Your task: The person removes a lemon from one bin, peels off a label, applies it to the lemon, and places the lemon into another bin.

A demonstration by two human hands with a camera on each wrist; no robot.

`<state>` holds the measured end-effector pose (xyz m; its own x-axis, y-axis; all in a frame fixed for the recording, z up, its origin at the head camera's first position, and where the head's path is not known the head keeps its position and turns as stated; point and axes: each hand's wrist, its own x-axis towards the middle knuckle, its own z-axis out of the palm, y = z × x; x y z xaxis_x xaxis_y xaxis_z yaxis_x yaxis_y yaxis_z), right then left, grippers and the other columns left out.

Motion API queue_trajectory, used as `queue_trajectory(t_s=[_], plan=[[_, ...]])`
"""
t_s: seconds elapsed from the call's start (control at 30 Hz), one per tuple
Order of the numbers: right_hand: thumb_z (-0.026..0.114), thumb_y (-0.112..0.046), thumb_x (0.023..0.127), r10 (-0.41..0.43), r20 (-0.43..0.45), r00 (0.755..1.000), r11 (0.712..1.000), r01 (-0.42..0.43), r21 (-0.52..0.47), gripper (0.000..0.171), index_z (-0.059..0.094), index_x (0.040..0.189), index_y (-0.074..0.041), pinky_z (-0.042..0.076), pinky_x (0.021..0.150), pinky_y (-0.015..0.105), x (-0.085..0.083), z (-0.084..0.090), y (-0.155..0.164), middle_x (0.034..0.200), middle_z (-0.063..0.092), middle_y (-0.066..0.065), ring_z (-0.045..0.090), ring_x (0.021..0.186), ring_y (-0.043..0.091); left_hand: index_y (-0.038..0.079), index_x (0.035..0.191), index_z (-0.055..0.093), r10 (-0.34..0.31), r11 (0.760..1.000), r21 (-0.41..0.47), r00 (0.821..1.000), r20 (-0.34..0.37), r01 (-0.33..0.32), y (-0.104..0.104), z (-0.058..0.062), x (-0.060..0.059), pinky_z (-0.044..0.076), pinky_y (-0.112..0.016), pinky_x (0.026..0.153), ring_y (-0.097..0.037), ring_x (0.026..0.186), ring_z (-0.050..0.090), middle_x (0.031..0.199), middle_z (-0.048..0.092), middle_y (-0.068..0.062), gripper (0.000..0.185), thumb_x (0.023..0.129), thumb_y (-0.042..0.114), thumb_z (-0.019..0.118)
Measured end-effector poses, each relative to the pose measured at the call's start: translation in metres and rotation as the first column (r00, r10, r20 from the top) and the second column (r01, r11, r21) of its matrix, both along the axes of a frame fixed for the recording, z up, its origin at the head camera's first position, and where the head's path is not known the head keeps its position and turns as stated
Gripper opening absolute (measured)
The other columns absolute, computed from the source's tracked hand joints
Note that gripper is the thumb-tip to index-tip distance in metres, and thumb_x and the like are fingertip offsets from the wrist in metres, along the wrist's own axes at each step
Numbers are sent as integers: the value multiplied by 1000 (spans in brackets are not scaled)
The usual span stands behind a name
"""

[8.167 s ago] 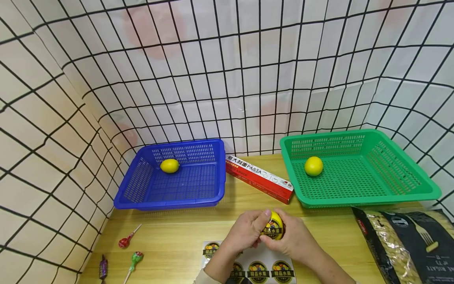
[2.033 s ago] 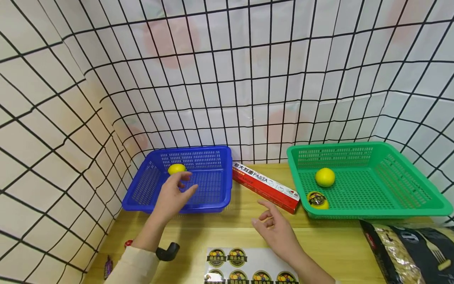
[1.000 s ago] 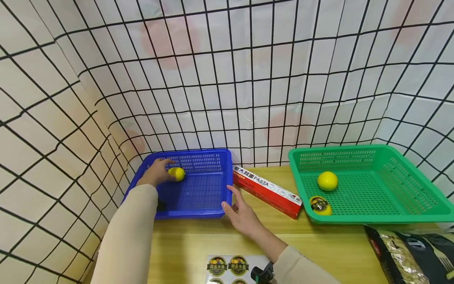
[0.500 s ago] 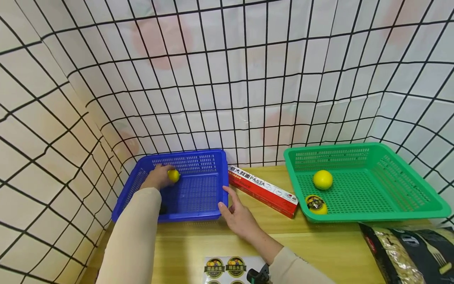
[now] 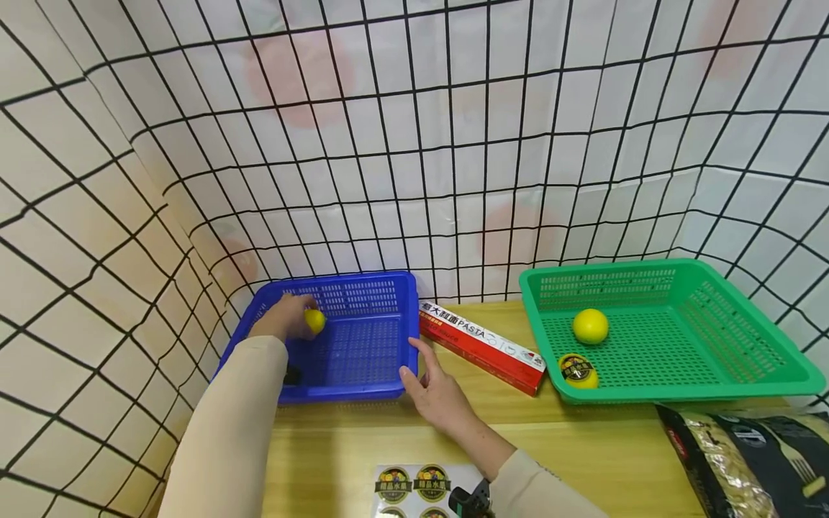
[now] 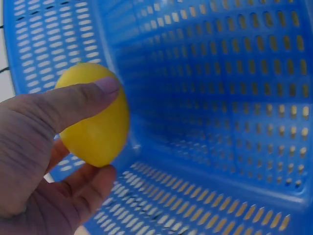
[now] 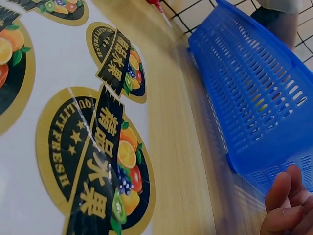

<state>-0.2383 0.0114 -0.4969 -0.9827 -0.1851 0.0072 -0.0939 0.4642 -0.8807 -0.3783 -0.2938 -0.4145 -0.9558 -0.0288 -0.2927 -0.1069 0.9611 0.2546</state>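
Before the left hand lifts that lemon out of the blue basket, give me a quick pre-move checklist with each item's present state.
1. Left hand grips the lemon, thumb on top and fingers beneath: ok.
2. Lemon is free of the blue basket floor: cannot tell; the wrist view suggests it is slightly raised.
3. Right hand steadies the basket at its near right corner: ok.
4. Lemon bears no sticker on the side shown: ok.
5. Sticker sheet with labels lies within reach on the table: ok.
6. Green basket has room beside its two lemons: ok.
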Motion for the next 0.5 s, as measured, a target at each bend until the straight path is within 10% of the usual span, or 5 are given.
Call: queue_trajectory(t_s=[0.23,0.5], plan=[[52,-61,100,-15,-4,1000,1000,15,-7,65,28,157,-43,40,52,29,0,0,-1,71,55,1,48,57,16,11,138,54,-71,997,4,997,-11,71,8,27,13,52,-56,98,-38,113,57,136,56,-23,63,82,18,84],[57,-59,98,-6,21,1000,999,7,-39,66,30,156,-43,40,52,29,-1,1,0,70,56,0,48,57,16,9,131,57,-194,973,90,965,-176,212,7,37,41,53,-51,92,-35,107,60,127,61,-22,62,79,26,87]])
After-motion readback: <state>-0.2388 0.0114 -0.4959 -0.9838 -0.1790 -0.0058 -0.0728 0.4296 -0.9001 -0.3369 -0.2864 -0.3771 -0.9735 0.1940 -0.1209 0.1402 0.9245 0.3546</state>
